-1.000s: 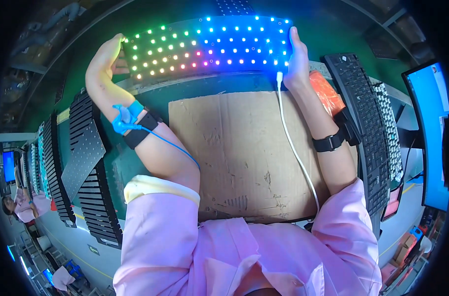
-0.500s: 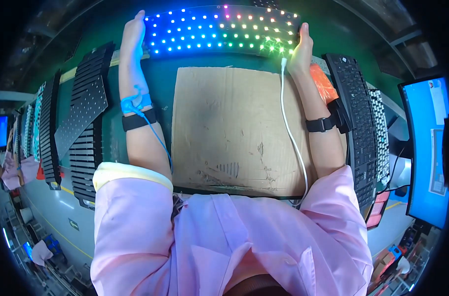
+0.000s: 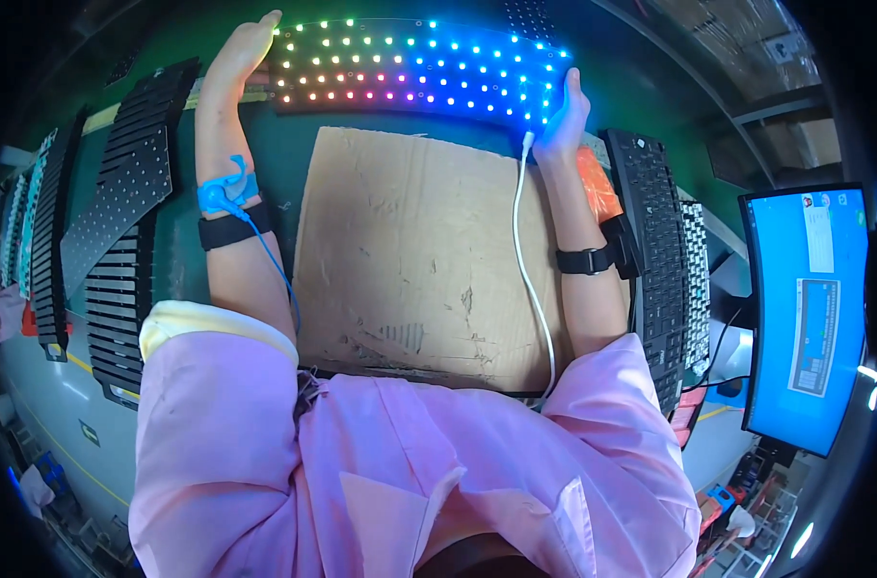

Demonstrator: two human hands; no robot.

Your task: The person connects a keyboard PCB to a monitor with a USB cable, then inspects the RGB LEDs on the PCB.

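A keyboard circuit board (image 3: pixel 400 61) with rows of lit LEDs is held up at the far side, glowing green, yellow, pink and blue. My left hand (image 3: pixel 241 56) grips its left end, thumb up along the edge. At the right end my right hand (image 3: pixel 562 127) closes on the board in the same way, its fingers mostly hidden. A white cable (image 3: pixel 518 231) runs from the board's lower right edge down across a worn cardboard sheet (image 3: pixel 419 250). Around my left wrist sits a blue wrist strap (image 3: pixel 226 196) with a cord.
Black slotted racks (image 3: pixel 120 279) and a perforated dark plate (image 3: pixel 120 226) stand at left. On the right are a black keyboard (image 3: pixel 648 250), a white-keyed board (image 3: pixel 695 289), an orange packet (image 3: pixel 598 183) and a lit monitor (image 3: pixel 810 318). The green bench mat (image 3: pixel 183 270) lies beneath.
The LED colours have changed: the left part went from blue to green, yellow and pink, the right part to blue. The whole view has shifted; both hands keep hold of the board.
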